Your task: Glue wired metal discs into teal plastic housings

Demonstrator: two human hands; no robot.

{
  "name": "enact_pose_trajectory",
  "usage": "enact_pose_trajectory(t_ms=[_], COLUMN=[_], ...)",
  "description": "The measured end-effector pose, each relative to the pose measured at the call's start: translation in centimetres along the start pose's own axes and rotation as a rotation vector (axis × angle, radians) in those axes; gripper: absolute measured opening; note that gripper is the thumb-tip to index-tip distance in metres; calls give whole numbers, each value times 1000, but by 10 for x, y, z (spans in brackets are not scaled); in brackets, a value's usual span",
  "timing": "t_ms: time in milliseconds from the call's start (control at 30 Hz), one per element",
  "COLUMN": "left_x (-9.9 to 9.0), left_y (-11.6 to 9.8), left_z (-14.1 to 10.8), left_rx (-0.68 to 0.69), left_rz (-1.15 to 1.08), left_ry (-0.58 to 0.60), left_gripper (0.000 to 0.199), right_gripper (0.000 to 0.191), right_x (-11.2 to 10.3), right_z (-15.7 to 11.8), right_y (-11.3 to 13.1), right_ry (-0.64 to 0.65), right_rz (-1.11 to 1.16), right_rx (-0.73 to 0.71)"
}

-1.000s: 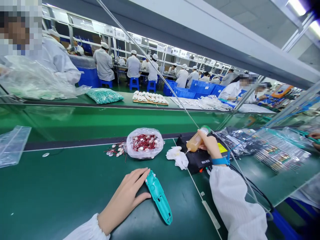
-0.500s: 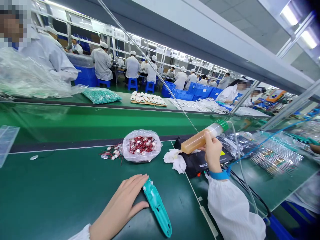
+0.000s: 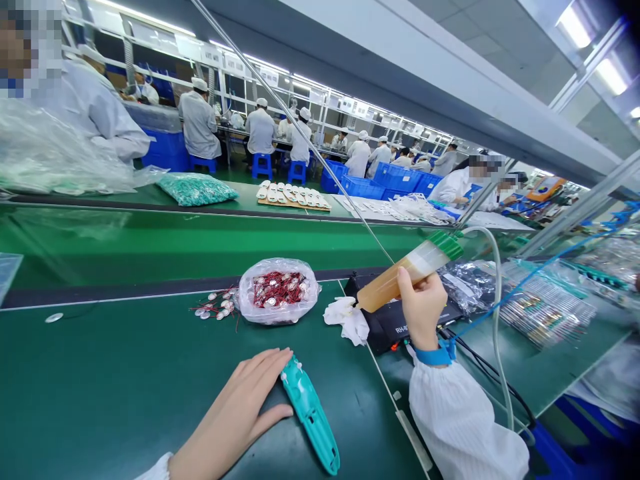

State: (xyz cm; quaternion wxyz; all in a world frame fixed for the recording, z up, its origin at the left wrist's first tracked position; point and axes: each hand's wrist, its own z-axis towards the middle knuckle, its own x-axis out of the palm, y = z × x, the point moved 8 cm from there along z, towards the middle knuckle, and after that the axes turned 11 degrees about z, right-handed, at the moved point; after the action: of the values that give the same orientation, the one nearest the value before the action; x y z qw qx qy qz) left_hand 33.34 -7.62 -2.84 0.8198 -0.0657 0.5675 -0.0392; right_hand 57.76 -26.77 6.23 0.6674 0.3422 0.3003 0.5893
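Green mat surface, left to right:

- Far left, across the belt: bulky clear bag and a bag of teal parts. Wooden board of white parts further along. Co-workers in white suits sit beyond.
- Near side: loose metal discs with red leads lie just beside a clear plastic bag full of the same.
- Left hand: fingers open and flat, palm down on the mat, fingertips touching the side of a teal plastic housing. No grip on it. Housing lies flat on the mat, long axis angled toward the camera.
- Right hand: fingers wrapped around a dispensing syringe, amber fluid inside, green cap end up and to the right, clear hose running from the cap. Tip points down-left, just above a crumpled white wipe. Syringe is held above a black bench unit, not touching the housing. Blue wrist strap on that wrist.
- Far right: bag of silver packets, then clear packs of metal strips.
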Motion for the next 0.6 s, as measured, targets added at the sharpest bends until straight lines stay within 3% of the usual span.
enact_pose_trajectory(t_ms=[200, 600], left_x=[0, 0], left_y=[1, 0], left_z=[0, 0], left_rx=[-27, -11], left_rz=[-6, -18], left_ry=[9, -28], left_gripper=[52, 44], right_gripper=[39, 35], right_x=[-7, -6], right_z=[2, 1], right_y=[4, -2], right_ry=[-32, 85], right_rz=[-18, 35], right_rx=[-64, -53])
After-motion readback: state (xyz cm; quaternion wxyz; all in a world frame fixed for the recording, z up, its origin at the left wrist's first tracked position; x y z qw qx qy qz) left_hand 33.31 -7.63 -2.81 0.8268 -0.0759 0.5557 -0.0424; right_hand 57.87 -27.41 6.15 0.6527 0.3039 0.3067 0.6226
